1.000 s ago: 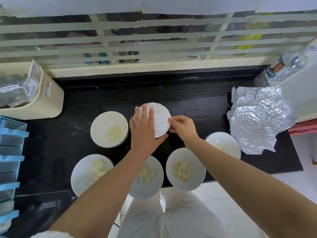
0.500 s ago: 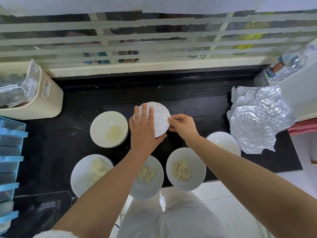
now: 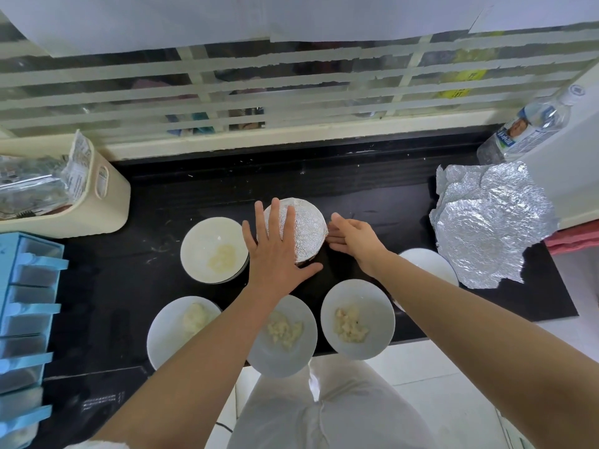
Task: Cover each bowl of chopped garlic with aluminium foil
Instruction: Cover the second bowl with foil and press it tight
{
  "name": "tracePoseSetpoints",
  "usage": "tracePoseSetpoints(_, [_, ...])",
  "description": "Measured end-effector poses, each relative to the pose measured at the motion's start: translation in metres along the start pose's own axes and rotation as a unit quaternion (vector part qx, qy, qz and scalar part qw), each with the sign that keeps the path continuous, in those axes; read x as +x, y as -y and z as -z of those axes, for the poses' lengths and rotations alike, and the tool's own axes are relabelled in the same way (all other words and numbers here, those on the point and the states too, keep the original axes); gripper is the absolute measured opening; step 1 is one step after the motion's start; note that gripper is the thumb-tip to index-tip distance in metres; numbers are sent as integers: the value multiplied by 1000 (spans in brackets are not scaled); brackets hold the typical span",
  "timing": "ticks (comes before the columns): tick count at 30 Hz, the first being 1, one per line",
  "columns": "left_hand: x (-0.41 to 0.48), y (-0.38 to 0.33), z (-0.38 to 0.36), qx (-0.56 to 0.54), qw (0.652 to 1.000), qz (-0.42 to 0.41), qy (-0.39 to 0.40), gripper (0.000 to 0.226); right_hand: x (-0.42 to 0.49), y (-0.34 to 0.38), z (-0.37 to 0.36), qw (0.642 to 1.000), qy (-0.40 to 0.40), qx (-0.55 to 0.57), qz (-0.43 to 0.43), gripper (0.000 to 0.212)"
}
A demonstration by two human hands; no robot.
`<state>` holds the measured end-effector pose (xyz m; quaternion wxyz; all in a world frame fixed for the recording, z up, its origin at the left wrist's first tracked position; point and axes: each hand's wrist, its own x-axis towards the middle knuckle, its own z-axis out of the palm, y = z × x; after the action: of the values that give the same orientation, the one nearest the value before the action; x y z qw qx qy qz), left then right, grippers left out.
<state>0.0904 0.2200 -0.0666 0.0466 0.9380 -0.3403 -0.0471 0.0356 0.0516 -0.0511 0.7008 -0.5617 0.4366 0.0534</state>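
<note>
The black counter (image 3: 372, 196) carries a crumpled stack of foil sheets (image 3: 489, 228) at its right end, lying as it did a second ago. Open white bowls (image 3: 210, 251) of chopped garlic sit along the near side. The rightmost bowl (image 3: 428, 264) is mostly hidden by the right forearm, so its contents cannot be made out, and the left forearm crosses the middle front bowl (image 3: 285, 338). The foil-covered bowl (image 3: 304, 228) stands upright mid-counter behind them. It is round, with no long axis, its foil face up and the foil folded down its wall. The left hand (image 3: 275, 254) stays flat on its left half, fingers straight and spread. The right hand (image 3: 353, 238), which pinched the right rim half a second ago, now has straight, close fingers beside that wall; whether they touch it is unclear.
</note>
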Motion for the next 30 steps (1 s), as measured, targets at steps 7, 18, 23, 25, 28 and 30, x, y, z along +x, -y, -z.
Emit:
tracePoseSetpoints(7, [5,-5,13,-84,988,-102,-82,90,-18,16,38,995,-66,-28,63,22])
tracePoseSetpoints(18, [45,-130,42,-292,934,-208,2,24,-47,4,159,955,-235,-112,145,21])
tracePoseSetpoints(23, [71,-186,34,-313,932,-92,160,26,-44,-18,220,925,-125,-359,21,32])
tracePoseSetpoints(25, [80,-204,29,-299,931,-43,207,25,-44,-28,233,909,-71,-410,-23,41])
tracePoseSetpoints(28, [86,-224,21,-283,930,2,234,9,-45,-33,242,885,-11,-465,-30,47])
tracePoseSetpoints(30, [89,-236,14,-286,924,18,253,9,-43,-32,248,875,-2,-484,-12,48])
